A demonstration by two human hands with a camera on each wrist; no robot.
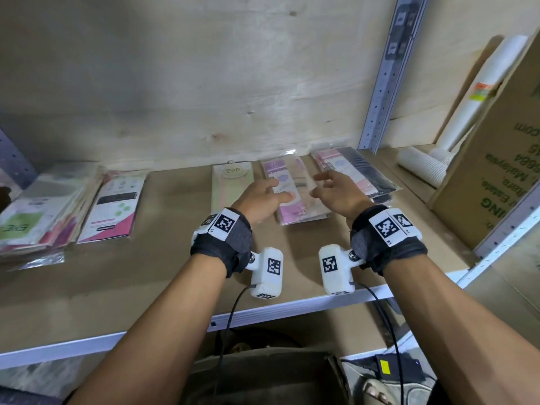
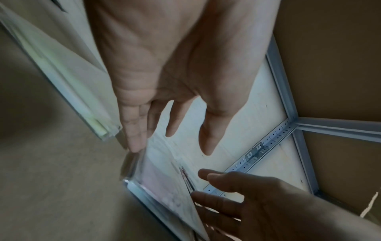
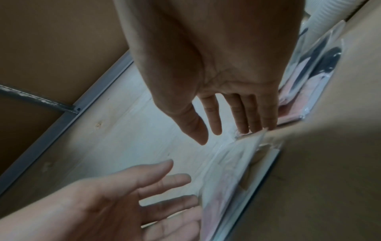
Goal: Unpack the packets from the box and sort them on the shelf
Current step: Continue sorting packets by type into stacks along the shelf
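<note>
Both hands hover over a stack of purple packets lying flat on the wooden shelf. My left hand is at its left side, fingers straight and spread, holding nothing. At the stack's right side my right hand is likewise spread and holds nothing. In the left wrist view the left hand has its little fingertip at the purple packets' edge. The right wrist view shows the right hand with its outer fingertips near the packets' corner. A pale green packet lies just left, a pink and black stack just right.
Further left lie a magenta and black packet and a thick mixed pile. A metal upright bounds the bay; beyond it stand white cup stacks and a big carton. A cardboard box sits below the shelf.
</note>
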